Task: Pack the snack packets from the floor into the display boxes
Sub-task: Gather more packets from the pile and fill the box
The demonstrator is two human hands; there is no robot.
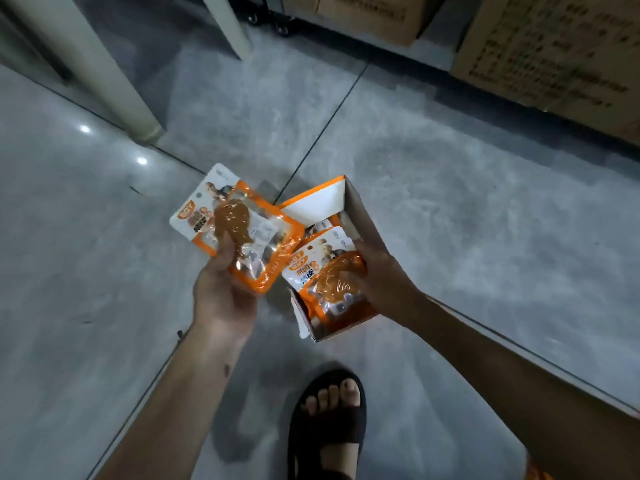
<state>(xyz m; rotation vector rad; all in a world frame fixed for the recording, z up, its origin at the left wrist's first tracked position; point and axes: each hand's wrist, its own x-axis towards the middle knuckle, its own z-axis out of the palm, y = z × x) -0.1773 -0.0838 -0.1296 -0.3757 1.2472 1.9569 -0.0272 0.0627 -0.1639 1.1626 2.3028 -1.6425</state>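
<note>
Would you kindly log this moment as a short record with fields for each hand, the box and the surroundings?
left hand: grip closed on a bunch of snack packets, held beside the box
right hand: holds the display box, thumb on the front packet
box contents: several packets standing inside
surroundings: grey tiled floor, cardboard cartons behind, sandalled foot below

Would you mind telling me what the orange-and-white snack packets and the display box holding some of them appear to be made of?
The orange-and-white snack packets look like glossy plastic film: highlights, wrinkles, and a clear window showing the brown snack. The orange-and-white display box seems matte paperboard: stiff flat walls, folded flaps, plain brown outside.
</note>
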